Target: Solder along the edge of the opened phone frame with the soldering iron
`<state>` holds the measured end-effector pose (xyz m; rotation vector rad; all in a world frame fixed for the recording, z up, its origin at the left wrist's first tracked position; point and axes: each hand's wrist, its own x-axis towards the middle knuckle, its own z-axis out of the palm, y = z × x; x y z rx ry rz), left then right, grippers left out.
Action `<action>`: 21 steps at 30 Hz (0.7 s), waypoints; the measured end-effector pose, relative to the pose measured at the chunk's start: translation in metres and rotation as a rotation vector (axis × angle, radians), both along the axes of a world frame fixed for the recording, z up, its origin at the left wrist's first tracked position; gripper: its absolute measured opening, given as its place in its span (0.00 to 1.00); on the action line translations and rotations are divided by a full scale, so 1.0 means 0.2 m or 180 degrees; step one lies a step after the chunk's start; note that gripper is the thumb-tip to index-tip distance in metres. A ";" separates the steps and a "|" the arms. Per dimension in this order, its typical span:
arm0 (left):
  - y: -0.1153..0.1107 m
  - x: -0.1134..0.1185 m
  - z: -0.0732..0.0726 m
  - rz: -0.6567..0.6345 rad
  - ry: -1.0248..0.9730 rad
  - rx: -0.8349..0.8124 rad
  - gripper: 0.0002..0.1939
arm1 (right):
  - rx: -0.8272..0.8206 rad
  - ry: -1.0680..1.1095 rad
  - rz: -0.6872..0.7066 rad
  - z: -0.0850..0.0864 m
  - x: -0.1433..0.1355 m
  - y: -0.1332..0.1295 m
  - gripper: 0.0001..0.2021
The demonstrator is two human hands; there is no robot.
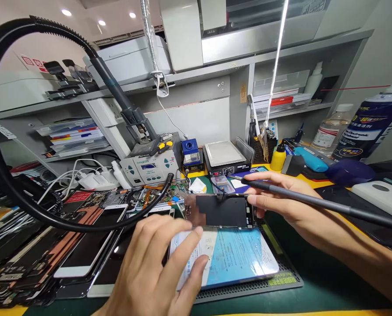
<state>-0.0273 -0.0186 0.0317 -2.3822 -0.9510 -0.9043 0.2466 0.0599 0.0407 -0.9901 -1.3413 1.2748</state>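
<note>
My right hand [278, 197] grips a slim black soldering iron [317, 202] like a pen; its tip points left, above the top edge of an opened phone [224, 210]. The phone lies with its dark inner side up on a blue and white sheet [235, 254], which rests on a black work mat [281, 274]. My left hand [156, 267] rests on the sheet's left part, fingers spread, its fingertips near the phone's lower left corner. It holds nothing.
Several phone screens and frames [51, 250] are piled at the left. A thick black hose [5, 175] arcs over them. Behind stand a soldering station [150, 166], a hot plate [224, 156], a yellow bottle [278, 157], a spray can [370, 123] and shelves.
</note>
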 end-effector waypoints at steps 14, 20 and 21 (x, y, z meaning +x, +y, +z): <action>0.04 0.19 -0.16 -0.0287 0.0063 -0.0279 0.11 | -0.0399 0.0736 -0.0083 -0.02 0.02 0.04 0.24; 0.02 0.23 -0.22 -0.0248 0.0248 0.0391 0.07 | -0.0451 0.0847 -0.0076 -0.02 0.01 0.03 0.23; 0.01 0.23 -0.23 -0.0258 0.0254 0.0455 0.08 | -0.0452 0.0853 -0.0076 -0.01 0.01 0.03 0.23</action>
